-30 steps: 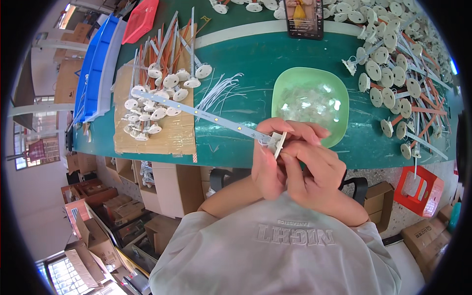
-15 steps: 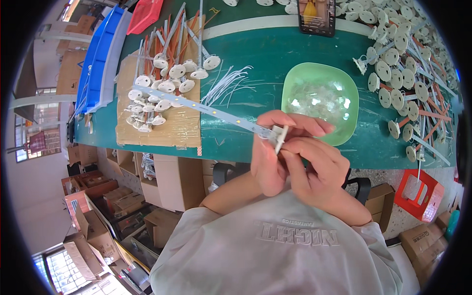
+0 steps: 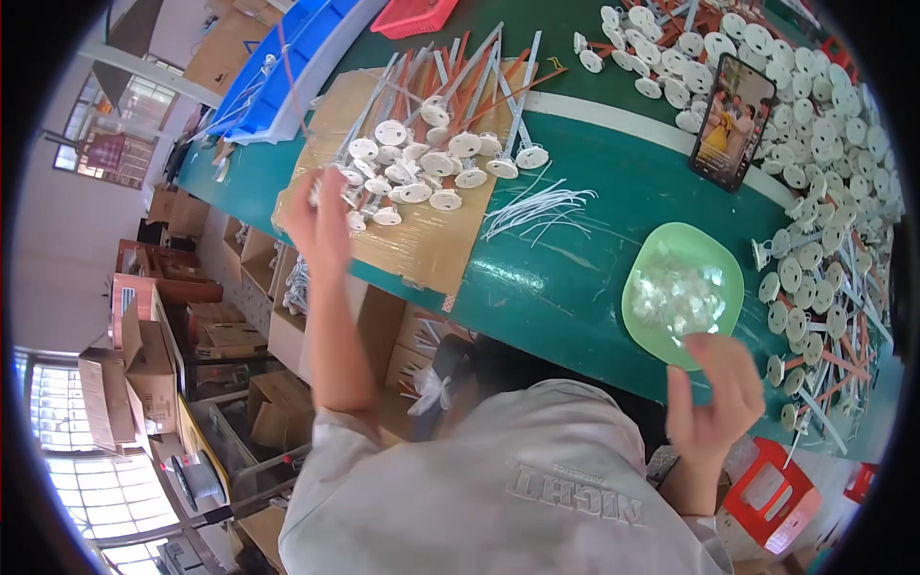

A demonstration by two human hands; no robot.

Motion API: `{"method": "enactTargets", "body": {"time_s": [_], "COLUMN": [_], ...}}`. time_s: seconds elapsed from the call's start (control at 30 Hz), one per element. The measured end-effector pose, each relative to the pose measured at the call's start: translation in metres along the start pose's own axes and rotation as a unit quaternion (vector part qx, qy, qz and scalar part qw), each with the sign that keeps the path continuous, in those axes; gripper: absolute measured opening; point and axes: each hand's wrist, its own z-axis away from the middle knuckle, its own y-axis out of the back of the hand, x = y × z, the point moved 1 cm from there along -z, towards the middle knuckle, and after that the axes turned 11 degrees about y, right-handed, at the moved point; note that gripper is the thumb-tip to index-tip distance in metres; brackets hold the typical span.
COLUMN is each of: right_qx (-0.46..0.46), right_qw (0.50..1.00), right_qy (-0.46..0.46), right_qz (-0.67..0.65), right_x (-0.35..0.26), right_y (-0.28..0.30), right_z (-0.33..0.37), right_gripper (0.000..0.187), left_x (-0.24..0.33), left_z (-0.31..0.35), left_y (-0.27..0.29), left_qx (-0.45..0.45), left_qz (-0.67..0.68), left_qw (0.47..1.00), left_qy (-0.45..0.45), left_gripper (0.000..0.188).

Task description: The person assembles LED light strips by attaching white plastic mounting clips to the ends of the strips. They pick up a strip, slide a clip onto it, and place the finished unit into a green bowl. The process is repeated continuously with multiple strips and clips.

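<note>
My left hand (image 3: 321,225), smeared by motion, is over the left edge of the cardboard sheet (image 3: 436,254). It grips an LED strip (image 3: 289,72) that points away from me, its reddish-brown side showing; fingers partly cover its white disc base. Beside it on the cardboard lies a heap of similar strips with round white disc bases (image 3: 415,192). My right hand (image 3: 719,398) is at the near rim of a light green bowl (image 3: 730,278), thumb and forefinger apart. Small clear pieces (image 3: 676,292) fill the bowl's bottom.
White wire ties (image 3: 541,206) lie mid-table. A phone (image 3: 733,123) stands before a large pile of disc-based strips (image 3: 824,134) on the right. A blue bin (image 3: 287,81) and a red basket (image 3: 414,17) are at the far left. A red stool (image 3: 771,494) stands lower right.
My hands have parted. The left carried the LED strip leftward to the cardboard heap; the right let go of the disc base and moved to the bowl. The view has turned.
</note>
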Motion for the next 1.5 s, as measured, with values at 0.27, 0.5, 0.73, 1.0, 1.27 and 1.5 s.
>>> {"method": "enactTargets", "body": {"time_s": [0.27, 0.5, 0.73, 1.0, 1.27, 1.5], "right_qx": [-0.155, -0.136, -0.097, -0.025, 0.025, 0.062], "right_qw": [0.982, 0.985, 0.978, 0.977, 0.992, 0.969], "right_qy": [-0.036, -0.03, 0.151, 0.194, 0.123, -0.055], "right_qz": [0.102, 0.1, -0.102, -0.086, 0.02, 0.233], "right_x": [0.017, -0.009, -0.035, -0.059, -0.058, 0.014], "right_y": [-0.017, -0.026, 0.004, 0.03, 0.056, 0.075], "right_z": [0.026, 0.04, -0.054, -0.074, -0.049, 0.017], "right_gripper": [0.032, 0.024, 0.031, 0.023, 0.015, 0.016], "left_x": [-0.092, -0.013, -0.005, 0.016, -0.004, 0.043], "left_z": [-0.139, -0.087, -0.125, -0.157, -0.204, -0.143], "left_y": [0.057, 0.014, -0.087, -0.132, -0.137, -0.128], "left_qx": [-0.054, 0.06, -0.247, -0.385, -0.397, -0.265], "left_qz": [-0.545, -0.48, -0.346, -0.439, -0.479, -0.458], "left_qw": [0.836, 0.861, 0.838, 0.758, 0.758, 0.726], "left_qy": [-0.026, -0.154, -0.341, -0.291, -0.196, -0.439], "left_gripper": [0.056, 0.046, 0.028, 0.031, 0.029, 0.016]}}
